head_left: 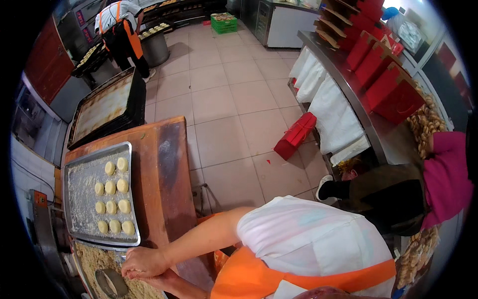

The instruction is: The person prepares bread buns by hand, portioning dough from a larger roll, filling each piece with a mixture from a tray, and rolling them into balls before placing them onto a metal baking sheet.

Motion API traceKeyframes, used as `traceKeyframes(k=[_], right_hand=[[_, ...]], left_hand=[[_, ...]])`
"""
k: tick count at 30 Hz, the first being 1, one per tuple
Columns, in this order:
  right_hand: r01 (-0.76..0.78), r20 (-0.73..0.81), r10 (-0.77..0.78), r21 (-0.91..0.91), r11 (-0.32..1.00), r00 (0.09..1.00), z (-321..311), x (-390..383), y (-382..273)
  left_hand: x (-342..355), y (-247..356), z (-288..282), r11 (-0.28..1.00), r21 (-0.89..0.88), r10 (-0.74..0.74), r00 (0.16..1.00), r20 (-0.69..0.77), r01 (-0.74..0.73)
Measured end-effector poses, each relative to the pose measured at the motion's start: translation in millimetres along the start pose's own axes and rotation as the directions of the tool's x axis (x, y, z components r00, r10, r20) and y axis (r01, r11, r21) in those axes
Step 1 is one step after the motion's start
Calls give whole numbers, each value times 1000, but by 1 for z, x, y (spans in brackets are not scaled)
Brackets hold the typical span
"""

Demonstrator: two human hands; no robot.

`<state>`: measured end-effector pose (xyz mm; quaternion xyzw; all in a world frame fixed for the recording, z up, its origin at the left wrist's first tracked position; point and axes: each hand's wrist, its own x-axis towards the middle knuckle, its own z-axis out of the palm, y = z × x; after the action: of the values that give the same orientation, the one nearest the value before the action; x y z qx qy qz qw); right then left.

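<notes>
At the lower left, my right hand [144, 262] is curled closed over the edge of a tray of pale crumbs or seeds [94, 256]. What its fingers hold is hidden. My left hand [158, 282] lies close below it, touching or nearly touching; its fingers are mostly covered. Beside the hands, a round metal ring [103, 285] rests in the crumbs with a pale piece showing inside. Just beyond is a metal baking tray [79, 167] dusted with crumbs, carrying several round pale dough cakes [110, 187] in rows at its right side.
The trays rest on a wooden table [167, 169]. Dark stacked baking trays [107, 107] stand behind it. A co-worker [122, 35] bends over trays at the far left; another person [443, 179] is at the right, by a metal counter [348, 74]. A red box [295, 135] sits on the floor.
</notes>
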<state>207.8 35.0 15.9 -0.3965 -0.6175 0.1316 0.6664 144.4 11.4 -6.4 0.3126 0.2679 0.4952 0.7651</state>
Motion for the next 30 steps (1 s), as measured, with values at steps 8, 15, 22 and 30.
traceKeyframes(k=[8, 15, 22, 30], right_hand=[[-183, -234, 193, 63, 981, 953, -10, 13, 0], [-71, -27, 74, 90, 993, 997, -5, 3, 6], [-166, -101, 170, 49, 985, 980, 4, 4, -1], [-229, 189, 196, 175, 957, 962, 38, -15, -11]], left_hand=[[7, 4, 2, 999, 43, 13, 999, -51, -11], [2, 8, 4, 998, 42, 45, 995, -89, -42], [-11, 22, -3, 997, 18, 74, 992, -101, -73], [-33, 51, -27, 993, -16, 117, 985, -128, -120]])
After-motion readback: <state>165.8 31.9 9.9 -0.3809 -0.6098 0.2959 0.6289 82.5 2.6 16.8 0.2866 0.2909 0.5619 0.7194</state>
